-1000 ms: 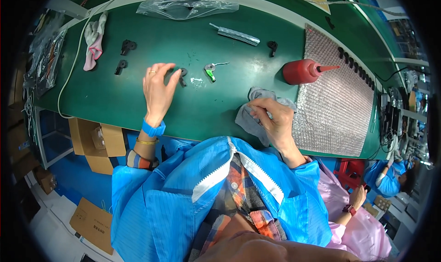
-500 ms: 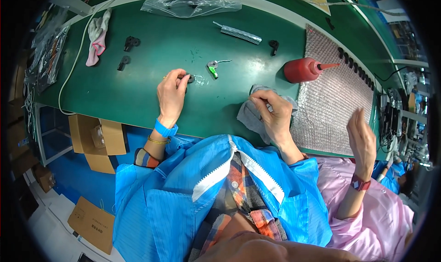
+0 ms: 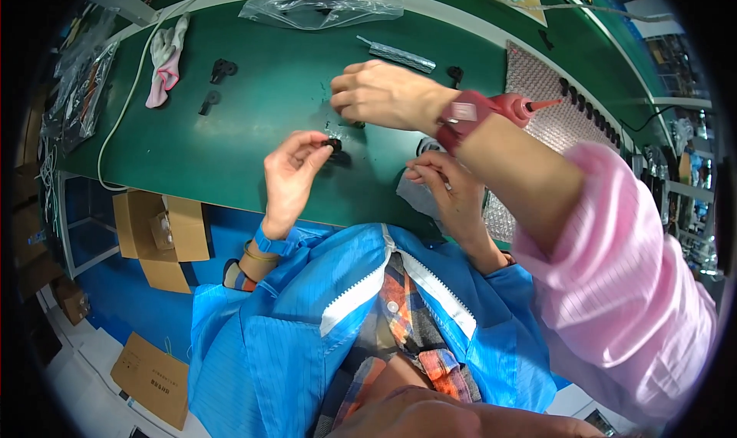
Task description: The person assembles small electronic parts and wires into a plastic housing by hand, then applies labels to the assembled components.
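Note:
My left hand (image 3: pixel 290 169), with a blue band at the wrist, pinches a small black part (image 3: pixel 332 144) between thumb and fingertips, over the green table. Close to the body on the right, my right hand (image 3: pixel 453 188) has its fingers pressed together beside a grey cloth (image 3: pixel 417 196); anything between them is too small to make out. A co-worker's hand (image 3: pixel 384 92) reaches across from the right, just beyond my hands. It mostly covers the small green and black piece (image 3: pixel 353 123) lying there.
Two black parts (image 3: pixel 223 71) (image 3: pixel 209 102) and a glove (image 3: pixel 163 66) lie at the left. Farther back are a silvery tube (image 3: pixel 401 56) and a plastic bag (image 3: pixel 322 4). A red bottle (image 3: pixel 516 108) stands by bubble wrap (image 3: pixel 530 69) with a row of black parts (image 3: pixel 587 106).
The co-worker's pink-sleeved arm has swung in from the right over the table. My left hand has moved slightly right with the black part. My right hand has shifted a little left and nearer.

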Demonstrator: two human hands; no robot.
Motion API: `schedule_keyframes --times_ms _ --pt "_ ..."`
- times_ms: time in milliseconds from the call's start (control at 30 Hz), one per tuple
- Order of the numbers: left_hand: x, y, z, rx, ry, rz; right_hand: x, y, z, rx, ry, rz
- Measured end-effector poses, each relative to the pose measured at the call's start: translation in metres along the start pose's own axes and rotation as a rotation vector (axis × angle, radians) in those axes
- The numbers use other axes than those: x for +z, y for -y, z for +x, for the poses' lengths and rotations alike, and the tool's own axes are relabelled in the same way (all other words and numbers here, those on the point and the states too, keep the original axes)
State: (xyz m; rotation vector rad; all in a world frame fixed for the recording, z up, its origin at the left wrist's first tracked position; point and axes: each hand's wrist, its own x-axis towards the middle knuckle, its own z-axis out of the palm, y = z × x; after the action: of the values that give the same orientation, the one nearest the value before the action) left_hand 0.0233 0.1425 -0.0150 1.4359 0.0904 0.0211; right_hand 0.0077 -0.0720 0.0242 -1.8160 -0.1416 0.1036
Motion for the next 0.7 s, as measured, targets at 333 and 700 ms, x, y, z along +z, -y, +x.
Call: schedule_keyframes --times_ms 333,700 --pt "0.023 -0.016 -0.033 -0.226 0.275 -0.215 0.012 -0.012 -0.011 -0.302 0.110 -0.073" --pt "0.037 -0.026 -0.045 0.028 0.365 -0.005 0.024 -0.001 -0.026 -0.616 -0.304 -0.249"
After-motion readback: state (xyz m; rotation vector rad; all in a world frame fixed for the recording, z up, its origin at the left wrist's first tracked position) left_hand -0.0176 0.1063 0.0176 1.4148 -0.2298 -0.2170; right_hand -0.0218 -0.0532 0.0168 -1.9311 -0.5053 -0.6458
